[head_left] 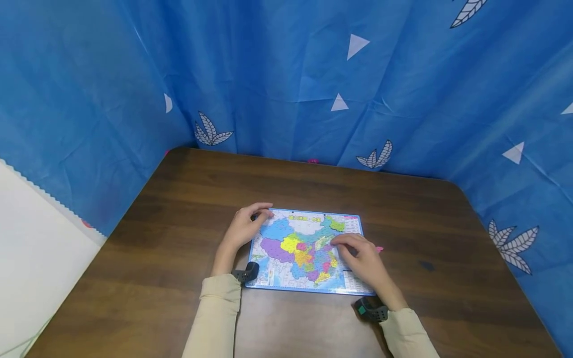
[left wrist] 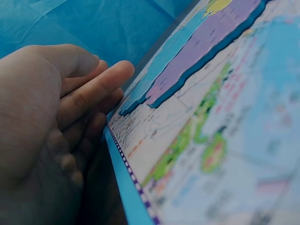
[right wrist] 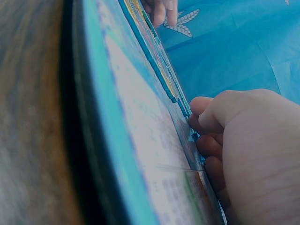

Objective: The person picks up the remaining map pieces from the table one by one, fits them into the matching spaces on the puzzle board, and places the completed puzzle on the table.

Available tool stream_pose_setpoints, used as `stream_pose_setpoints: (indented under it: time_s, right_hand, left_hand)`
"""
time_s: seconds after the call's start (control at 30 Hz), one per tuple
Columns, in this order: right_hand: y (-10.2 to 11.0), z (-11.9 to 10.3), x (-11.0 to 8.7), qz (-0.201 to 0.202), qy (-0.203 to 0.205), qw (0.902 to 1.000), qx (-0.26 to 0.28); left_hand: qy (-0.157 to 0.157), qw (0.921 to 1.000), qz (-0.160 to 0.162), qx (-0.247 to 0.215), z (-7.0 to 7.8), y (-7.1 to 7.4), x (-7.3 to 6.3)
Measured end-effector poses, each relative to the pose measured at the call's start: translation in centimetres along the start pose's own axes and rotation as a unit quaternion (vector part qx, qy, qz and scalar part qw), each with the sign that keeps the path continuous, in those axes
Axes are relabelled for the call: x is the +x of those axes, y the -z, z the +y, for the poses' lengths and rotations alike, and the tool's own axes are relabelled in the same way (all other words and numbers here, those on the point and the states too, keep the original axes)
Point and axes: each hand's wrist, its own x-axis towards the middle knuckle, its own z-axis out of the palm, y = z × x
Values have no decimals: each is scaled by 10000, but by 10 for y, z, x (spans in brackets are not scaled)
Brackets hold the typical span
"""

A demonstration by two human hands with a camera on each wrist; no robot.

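Note:
A colourful map puzzle of China (head_left: 279, 248) in a blue-edged board lies flat on the table. At the board's upper left corner rests my left hand (head_left: 250, 222), fingers loosely bent and nothing between them; the left wrist view shows this hand (left wrist: 61, 108) beside the blue edge. My right hand (head_left: 363, 256) reaches over the map's right side, its fingertips by a purple piece (head_left: 328, 247) and a pale patch (head_left: 321, 242). In the right wrist view, the right hand's (right wrist: 248, 136) thumb and fingers meet the map surface; I cannot tell whether they pinch a piece.
A small pink piece (head_left: 379, 249) lies just right of the board, partly behind the right hand. Farther right is a dark flat shape (head_left: 427, 266) on the brown wooden table (head_left: 179, 199). A blue patterned curtain (head_left: 277, 74) hangs behind the table.

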Motion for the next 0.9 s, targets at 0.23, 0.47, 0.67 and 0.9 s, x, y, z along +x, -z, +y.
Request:
stream_pose_setpoints:
  time_s: [0.23, 0.47, 0.67, 0.9]
  right_hand:
    - [-1, 1, 0, 7, 9, 10000, -4]
    - [0, 1, 0, 9, -36, 10000, 32]
    - [0, -1, -1, -17, -98, 9999, 42]
    - [0, -2, -1, -23, -131, 9999, 51]
  left_hand:
    - [112, 9999, 16, 52, -4, -1, -2]
    - [96, 9999, 22, 73, -3, -1, -1]
    - [89, 9999, 11, 65, -4, -1, -1]
    - [115, 9999, 24, 72, -3, -2, -1]
